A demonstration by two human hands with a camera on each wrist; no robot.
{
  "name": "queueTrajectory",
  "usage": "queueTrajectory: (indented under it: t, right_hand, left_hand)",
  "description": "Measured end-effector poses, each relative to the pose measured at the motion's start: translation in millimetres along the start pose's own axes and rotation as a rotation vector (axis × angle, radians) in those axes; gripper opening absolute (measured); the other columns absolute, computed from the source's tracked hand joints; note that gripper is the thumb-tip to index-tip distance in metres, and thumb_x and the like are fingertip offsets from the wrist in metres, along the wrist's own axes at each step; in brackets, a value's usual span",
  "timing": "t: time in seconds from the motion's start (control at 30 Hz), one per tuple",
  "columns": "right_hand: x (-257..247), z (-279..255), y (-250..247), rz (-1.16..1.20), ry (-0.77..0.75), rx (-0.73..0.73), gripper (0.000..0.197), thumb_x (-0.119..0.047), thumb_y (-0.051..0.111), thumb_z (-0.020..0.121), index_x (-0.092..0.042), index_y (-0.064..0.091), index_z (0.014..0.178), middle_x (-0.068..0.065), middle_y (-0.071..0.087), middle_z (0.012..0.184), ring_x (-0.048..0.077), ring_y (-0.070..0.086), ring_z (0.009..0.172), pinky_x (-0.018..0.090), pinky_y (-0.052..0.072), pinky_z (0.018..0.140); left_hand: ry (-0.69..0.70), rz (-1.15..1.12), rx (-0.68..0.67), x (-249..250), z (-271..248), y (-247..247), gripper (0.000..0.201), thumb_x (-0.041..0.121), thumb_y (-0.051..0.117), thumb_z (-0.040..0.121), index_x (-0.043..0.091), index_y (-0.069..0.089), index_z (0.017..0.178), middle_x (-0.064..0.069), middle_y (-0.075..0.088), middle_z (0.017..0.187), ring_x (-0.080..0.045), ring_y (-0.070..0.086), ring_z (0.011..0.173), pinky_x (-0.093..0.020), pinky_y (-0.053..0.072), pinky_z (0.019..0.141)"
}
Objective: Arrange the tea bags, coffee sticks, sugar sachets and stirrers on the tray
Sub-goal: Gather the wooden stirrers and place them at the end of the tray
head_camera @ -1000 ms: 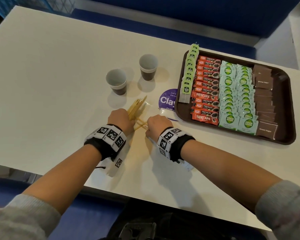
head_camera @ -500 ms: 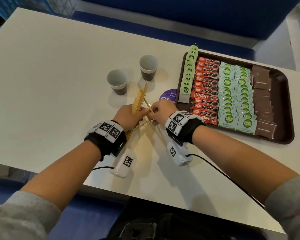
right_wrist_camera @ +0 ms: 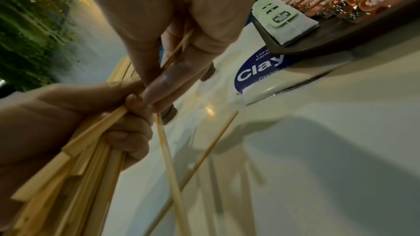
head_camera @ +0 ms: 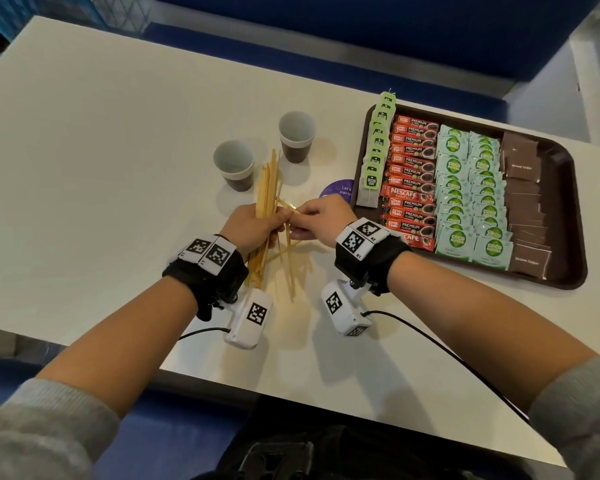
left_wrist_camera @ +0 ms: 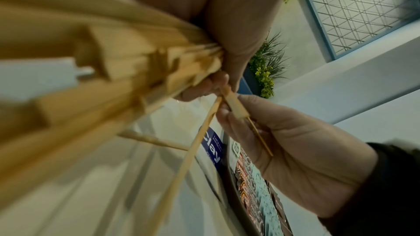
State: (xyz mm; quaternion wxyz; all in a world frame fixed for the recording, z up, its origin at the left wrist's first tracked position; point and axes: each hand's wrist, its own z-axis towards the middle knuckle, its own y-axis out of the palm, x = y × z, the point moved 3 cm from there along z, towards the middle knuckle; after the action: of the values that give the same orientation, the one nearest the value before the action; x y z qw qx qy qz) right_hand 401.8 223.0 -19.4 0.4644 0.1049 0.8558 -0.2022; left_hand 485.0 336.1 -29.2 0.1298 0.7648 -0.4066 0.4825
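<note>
Fingers (right_wrist_camera: 136,128) of the left hand (head_camera: 253,226) curl around a thick bundle of wooden stirrers (head_camera: 267,188), held upright just above the white table (head_camera: 101,150), while the right hand (head_camera: 323,216) pinches a few loose stirrers between thumb and fingertips right beside the bundle. Several more stirrers (head_camera: 288,258) splay out below the two hands, their lower ends on or near the table. To the right, a brown tray (head_camera: 568,216) sits on the table, already filled in columns: green-tagged tea bags (head_camera: 374,157) along its left edge, red coffee sticks (head_camera: 411,178) next to them, pale green sugar sachets (head_camera: 471,188) in the middle and brown sugar sachets (head_camera: 523,202) at the right. Two paper cups (head_camera: 234,164) stand on the table beyond the hands, left of the tray. A round purple sticker (head_camera: 338,190) shows on the table between the right hand and the tray's near corner.
</note>
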Motion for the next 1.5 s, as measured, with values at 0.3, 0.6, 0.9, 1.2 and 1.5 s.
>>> queueTrajectory:
  t: [0.3,0.6,0.9,1.2,1.5]
  right_hand:
    - [-0.5,-5.4,2.7,-0.006,0.029,0.016,0.023,-0.024,0.059,0.092,-0.008,0.072,0.102,-0.003,0.061,0.074,0.006,0.055,0.066,0.016,0.054,0.063]
    - [-0.4,3.8,9.7,-0.182,-0.031,-0.069,0.02,-0.022,0.06,0.091,-0.008,0.073,0.096,-0.002,0.066,0.073,0.014,0.062,0.071,0.029,0.058,0.076]
    - [13.8,10.0,36.2,-1.143,-0.353,-0.223,0.02,-0.019,0.062,0.088,-0.012,0.064,0.106,0.006,0.052,0.113,0.024,0.047,0.11,0.035,0.046,0.084]
    - [20.4,10.7,26.4,-1.18,-0.195,-0.225,0.019,-0.01,0.043,0.095,-0.004,0.054,0.109,0.014,0.058,0.111,0.03,0.055,0.103,0.035,0.043,0.079]
    - [-9.9,-9.1,-19.4,-0.128,-0.118,-0.012,0.012,-0.016,0.049,0.096,-0.011,0.056,0.087,-0.002,0.059,0.073,0.012,0.057,0.067,0.026,0.051,0.073]
  left_hand:
    - [0.021,-0.104,0.137,3.0,11.1,-7.6,0.025,0.031,0.054,0.095,0.014,0.063,0.079,0.002,0.067,0.072,-0.006,0.056,0.05,-0.025,0.047,0.059]
    - [0.131,-0.029,0.069,2.8,11.2,-6.9,0.003,0.019,0.059,0.092,0.019,0.062,0.09,0.002,0.064,0.07,-0.014,0.059,0.066,-0.03,0.048,0.073]
    - [0.105,-0.044,-0.01,5.3,6.9,-9.7,0.007,0.012,0.055,0.094,0.018,0.059,0.096,-0.003,0.059,0.074,-0.016,0.059,0.066,-0.035,0.052,0.077]
    - [0.115,-0.177,0.064,13.1,8.8,-11.4,0.011,0.014,0.06,0.092,0.015,0.054,0.082,-0.001,0.059,0.069,-0.011,0.058,0.053,-0.027,0.05,0.059]
    - [0.219,-0.108,0.097,37.4,16.7,17.2,0.018,0.032,0.07,0.084,0.019,0.059,0.087,0.0,0.053,0.055,-0.013,0.049,0.048,-0.029,0.047,0.055]
